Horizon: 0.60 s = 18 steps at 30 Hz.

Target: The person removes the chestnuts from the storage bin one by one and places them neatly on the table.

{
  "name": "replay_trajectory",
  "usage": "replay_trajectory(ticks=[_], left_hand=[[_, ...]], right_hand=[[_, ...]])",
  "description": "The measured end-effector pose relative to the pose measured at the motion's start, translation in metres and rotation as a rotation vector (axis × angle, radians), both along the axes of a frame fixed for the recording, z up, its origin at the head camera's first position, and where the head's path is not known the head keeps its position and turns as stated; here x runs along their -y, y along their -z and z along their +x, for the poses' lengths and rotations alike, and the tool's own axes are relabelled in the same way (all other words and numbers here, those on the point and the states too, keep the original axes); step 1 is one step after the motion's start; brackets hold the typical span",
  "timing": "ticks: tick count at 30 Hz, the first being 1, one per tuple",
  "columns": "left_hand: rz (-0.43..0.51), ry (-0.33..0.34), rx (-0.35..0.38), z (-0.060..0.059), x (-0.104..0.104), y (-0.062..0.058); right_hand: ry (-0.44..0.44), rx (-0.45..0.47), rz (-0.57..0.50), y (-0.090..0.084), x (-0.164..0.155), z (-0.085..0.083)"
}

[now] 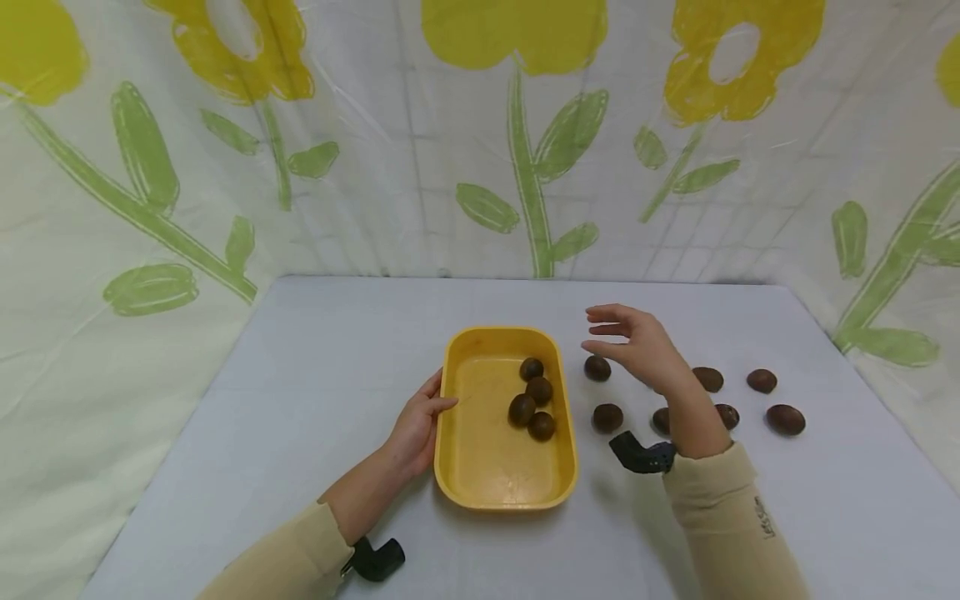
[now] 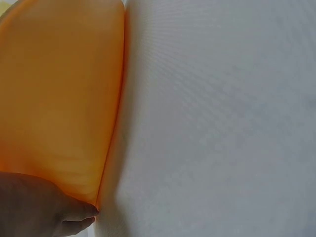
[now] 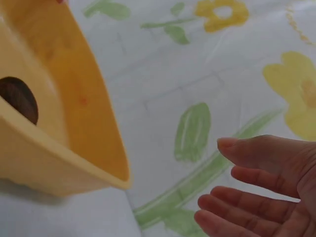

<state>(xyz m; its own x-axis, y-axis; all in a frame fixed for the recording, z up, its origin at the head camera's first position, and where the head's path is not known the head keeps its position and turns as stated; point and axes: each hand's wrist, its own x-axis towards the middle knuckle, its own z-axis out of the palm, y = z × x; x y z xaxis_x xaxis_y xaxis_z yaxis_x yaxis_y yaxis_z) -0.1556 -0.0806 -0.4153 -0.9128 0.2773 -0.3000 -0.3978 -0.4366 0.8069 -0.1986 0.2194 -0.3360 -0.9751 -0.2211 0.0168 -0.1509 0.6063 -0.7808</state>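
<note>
A yellow tray [image 1: 480, 471] sits mid-table and holds several dark brown round fruits [image 1: 529, 400]. My left hand [image 1: 417, 427] rests against the tray's left rim [image 2: 111, 148], thumb on the edge, fingers along the outer wall. My right hand [image 1: 637, 343] hovers above the table just right of the tray, fingers straight and spread, holding nothing [image 3: 256, 187]. Several more brown fruits lie on the table under and beside it; the nearest fruit [image 1: 597, 367] is just below its fingertips. In the right wrist view the tray's wall [image 3: 74, 148] shows with one fruit [image 3: 19, 98] inside.
Loose fruits [image 1: 784, 418] spread toward the right part of the white table [image 1: 300, 375]. A sheet printed with yellow flowers [image 1: 525, 125] encloses the table at the back and both sides. Black wrist camera mounts [image 1: 378, 558] sit on both arms.
</note>
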Motion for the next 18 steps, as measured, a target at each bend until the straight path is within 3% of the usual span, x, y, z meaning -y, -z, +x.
replay_trajectory(ticks=[4, 18], left_hand=[[-0.002, -0.005, 0.001, 0.000, 0.000, 0.001], [-0.011, -0.012, 0.001, 0.000, 0.000, 0.002]], right_hand=[[-0.057, 0.016, 0.021, 0.003, 0.022, -0.005], [-0.292, 0.109, 0.250, 0.009, 0.077, -0.010]])
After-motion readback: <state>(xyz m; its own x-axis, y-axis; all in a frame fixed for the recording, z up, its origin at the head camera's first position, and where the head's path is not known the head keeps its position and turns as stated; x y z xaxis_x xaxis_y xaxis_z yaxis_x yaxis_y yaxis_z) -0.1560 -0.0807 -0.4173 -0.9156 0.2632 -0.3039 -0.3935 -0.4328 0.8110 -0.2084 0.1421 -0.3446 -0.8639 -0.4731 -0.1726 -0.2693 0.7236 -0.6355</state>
